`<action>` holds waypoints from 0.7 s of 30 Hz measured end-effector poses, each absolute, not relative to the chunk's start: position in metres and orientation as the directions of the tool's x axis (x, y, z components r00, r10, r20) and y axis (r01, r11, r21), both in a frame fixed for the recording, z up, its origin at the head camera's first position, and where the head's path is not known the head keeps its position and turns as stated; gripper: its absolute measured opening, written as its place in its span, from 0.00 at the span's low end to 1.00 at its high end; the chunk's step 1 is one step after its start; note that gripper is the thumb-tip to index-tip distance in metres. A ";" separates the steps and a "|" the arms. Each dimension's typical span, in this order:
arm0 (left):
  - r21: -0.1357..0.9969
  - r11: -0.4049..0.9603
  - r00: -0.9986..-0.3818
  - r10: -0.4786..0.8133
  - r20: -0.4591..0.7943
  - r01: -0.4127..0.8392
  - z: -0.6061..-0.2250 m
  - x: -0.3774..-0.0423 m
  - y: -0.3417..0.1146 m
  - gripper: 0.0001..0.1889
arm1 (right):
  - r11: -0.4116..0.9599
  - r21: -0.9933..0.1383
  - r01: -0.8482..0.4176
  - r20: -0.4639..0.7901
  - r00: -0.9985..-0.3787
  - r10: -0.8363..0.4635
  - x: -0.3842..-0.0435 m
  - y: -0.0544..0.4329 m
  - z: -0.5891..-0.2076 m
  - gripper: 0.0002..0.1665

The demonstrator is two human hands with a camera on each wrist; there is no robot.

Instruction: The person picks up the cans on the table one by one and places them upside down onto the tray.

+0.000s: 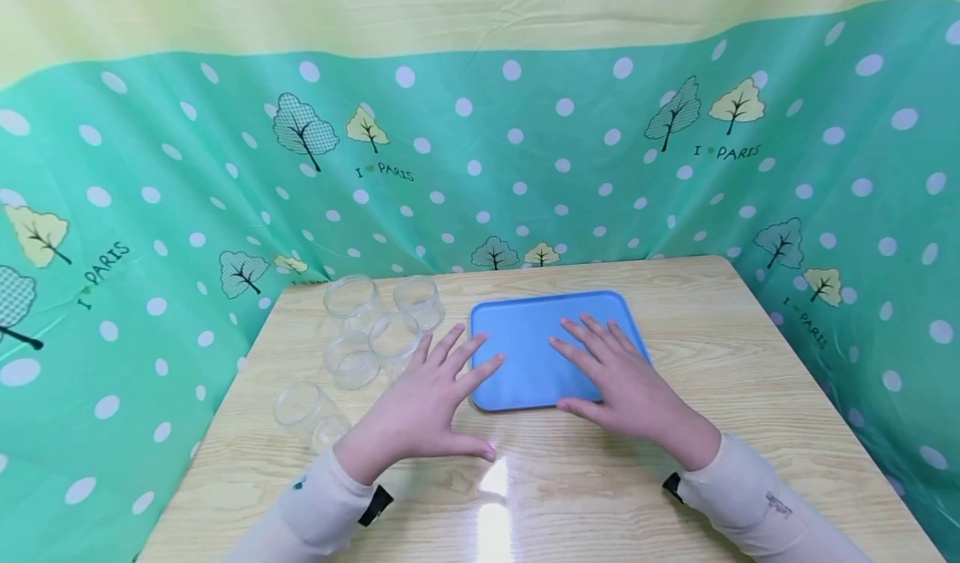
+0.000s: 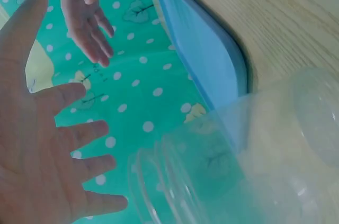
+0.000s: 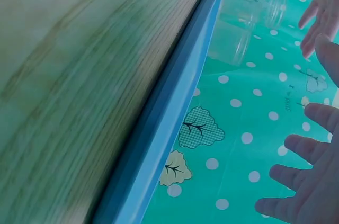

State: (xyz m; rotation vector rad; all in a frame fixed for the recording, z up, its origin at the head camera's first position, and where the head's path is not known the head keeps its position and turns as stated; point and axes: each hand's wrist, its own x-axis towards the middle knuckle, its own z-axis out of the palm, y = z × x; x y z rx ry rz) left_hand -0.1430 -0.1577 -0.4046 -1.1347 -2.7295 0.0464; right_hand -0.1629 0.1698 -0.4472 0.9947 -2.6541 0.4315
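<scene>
Both hands hover over the table with fingers spread and nothing in them. My left hand is between the clear jars and the blue tray, its fingertips near the tray's left edge. In the left wrist view a clear jar with a ridged, threaded rim stands just beside the left fingers. Above the tray's right half is my right hand, thumb toward the near edge. The right wrist view shows the tray's raised rim and the right fingers apart from it.
Several clear open-topped jars stand left of the tray: one at the back, another beside it, and one nearer the front left. Green dotted cloth hangs behind and along both sides of the wooden table.
</scene>
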 end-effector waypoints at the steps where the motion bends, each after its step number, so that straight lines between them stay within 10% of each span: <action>1: -0.096 0.707 -0.691 0.706 0.158 0.701 -0.404 -0.143 -0.159 0.60 | 0.719 -0.179 -0.671 0.356 -0.726 -0.589 -0.163 0.170 -0.447 0.51; 21: -0.055 0.721 -0.708 0.690 0.150 0.690 -0.390 -0.134 -0.185 0.57 | 0.702 -0.199 -0.684 0.400 -0.711 -0.579 -0.166 0.177 -0.451 0.46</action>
